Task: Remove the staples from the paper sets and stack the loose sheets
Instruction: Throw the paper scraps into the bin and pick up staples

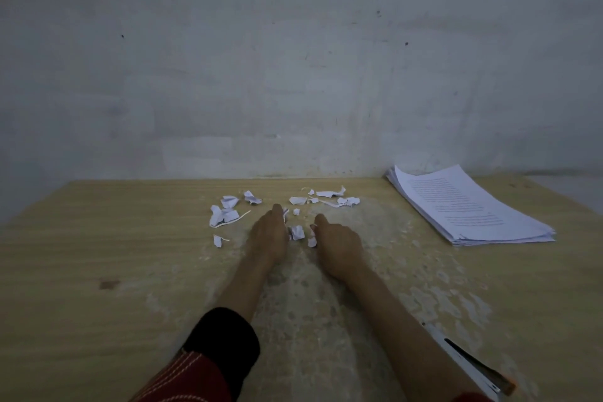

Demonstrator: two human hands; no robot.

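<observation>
**Stapled sets look done, now it's scrap cleanup?**

So the stack of white printed sheets (470,206) sits squared-ish at the far right corner of the pale wooden counter (98,238), well apart from both hands. I can't spot any still-stapled set anywhere on the counter, so my guess is the pulling part is basically over and this is the tidy-up stage.

What's left is a mess of torn white paper scraps (228,214) scattered around the middle of the counter, toward the far edge. Both hands are right in among them. The right hand (339,245) is curled, and a small white scrap (312,241) is tucked against its fingers, which looks like a pinch to me. The left hand (269,232) lies flatter with fingers reaching forward. It's seen from the back, so I honestly can't tell if it's holding anything. More bits sit between the two hands.

A white metal tool with a black and orange end (470,365) lies by the near edge on the right, untouched, partly hidden by the right forearm.

Next move, I reckon: sweep the scraps together without flicking them off the far edge. They're light and crumpled, so a cupped hand beats picking them up one by one. Some may hide staples, so watch the fingertips.
</observation>
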